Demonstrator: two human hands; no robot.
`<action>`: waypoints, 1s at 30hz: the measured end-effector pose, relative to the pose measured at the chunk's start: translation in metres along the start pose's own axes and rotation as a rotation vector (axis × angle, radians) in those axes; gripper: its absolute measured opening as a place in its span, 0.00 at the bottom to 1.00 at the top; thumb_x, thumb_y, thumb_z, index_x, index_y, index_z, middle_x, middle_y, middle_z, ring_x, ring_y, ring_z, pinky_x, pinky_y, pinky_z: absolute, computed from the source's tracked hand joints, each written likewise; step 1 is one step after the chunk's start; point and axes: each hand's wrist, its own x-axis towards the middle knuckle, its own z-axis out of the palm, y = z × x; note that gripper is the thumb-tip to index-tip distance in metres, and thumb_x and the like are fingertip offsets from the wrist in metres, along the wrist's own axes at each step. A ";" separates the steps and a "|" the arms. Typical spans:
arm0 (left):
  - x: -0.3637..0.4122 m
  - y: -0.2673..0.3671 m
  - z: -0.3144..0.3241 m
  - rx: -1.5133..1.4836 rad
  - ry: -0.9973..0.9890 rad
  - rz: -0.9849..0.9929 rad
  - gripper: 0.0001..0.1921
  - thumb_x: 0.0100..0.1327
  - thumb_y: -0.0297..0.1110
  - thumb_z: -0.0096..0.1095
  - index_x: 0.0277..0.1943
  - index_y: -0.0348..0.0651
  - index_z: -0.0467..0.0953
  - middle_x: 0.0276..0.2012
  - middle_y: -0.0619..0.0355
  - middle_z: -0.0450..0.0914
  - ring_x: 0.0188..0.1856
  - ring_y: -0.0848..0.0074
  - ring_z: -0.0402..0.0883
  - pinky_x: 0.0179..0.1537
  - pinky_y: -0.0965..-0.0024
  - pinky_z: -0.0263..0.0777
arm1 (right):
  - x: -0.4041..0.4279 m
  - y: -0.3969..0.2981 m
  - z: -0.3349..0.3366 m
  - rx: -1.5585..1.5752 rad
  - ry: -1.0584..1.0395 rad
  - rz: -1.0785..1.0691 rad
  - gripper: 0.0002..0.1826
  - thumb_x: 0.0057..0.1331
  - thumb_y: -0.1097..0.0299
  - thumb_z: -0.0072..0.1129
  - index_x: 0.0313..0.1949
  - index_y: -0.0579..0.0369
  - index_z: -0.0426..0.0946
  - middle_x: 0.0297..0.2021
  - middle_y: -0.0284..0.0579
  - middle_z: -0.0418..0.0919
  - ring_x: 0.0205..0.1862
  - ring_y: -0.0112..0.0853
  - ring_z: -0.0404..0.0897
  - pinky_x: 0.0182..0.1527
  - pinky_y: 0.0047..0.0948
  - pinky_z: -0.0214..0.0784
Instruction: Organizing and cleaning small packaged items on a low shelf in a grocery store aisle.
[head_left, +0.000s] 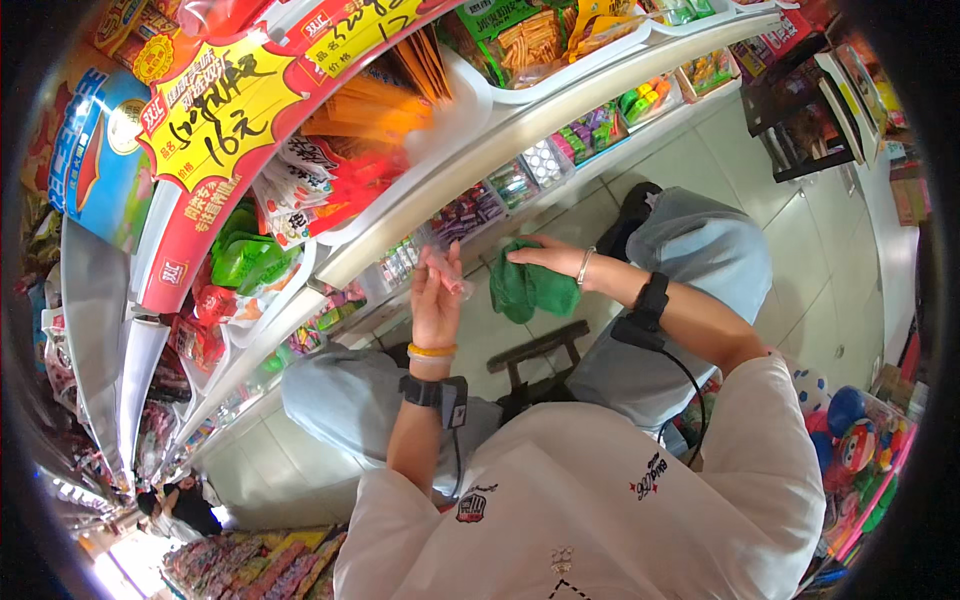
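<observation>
Between the fingers of my left hand (436, 309) is a small pinkish-red item in clear wrapping (451, 282), too small to identify. My right hand (553, 256) grips a folded green cloth (531, 289), which hangs down from the fingers. The two hands are apart, both above the tiled floor and in front of the shelf's pale front edge (457, 199). Beyond my left hand, clear plastic boxes of small wrapped sweets (466, 214) line the lowest shelf.
White trays (480, 97) on the upper shelf hold packaged snacks (367, 109). A red and yellow price sign (225, 112) hangs at the left. Between my knees is a dark wooden frame (540, 346). Toy balls (847, 412) fill a bin at right. People (184, 506) are far off, lower left.
</observation>
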 end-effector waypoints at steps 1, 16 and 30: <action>-0.001 0.000 -0.003 0.003 0.008 0.003 0.15 0.58 0.26 0.45 0.50 0.41 0.61 0.47 0.49 0.65 0.53 0.65 0.62 0.48 0.70 0.64 | -0.012 -0.015 0.008 0.001 -0.008 0.004 0.38 0.49 0.51 0.56 0.53 0.63 0.55 0.48 0.50 0.63 0.50 0.33 0.63 0.49 0.28 0.58; -0.017 -0.015 -0.019 0.201 0.029 -0.001 0.11 0.54 0.18 0.47 0.38 0.47 0.63 0.35 0.58 0.72 0.44 0.72 0.69 0.48 0.65 0.62 | 0.027 -0.010 0.037 -0.560 -0.179 -0.343 0.32 0.51 0.40 0.46 0.38 0.60 0.72 0.38 0.50 0.73 0.41 0.33 0.71 0.44 0.28 0.61; -0.050 0.012 -0.026 0.313 0.078 -0.027 0.11 0.59 0.31 0.45 0.45 0.46 0.61 0.45 0.59 0.67 0.47 0.76 0.65 0.45 0.67 0.60 | 0.035 -0.028 0.057 -0.814 -0.271 -0.626 0.26 0.55 0.48 0.44 0.32 0.63 0.72 0.24 0.53 0.73 0.26 0.38 0.72 0.30 0.34 0.62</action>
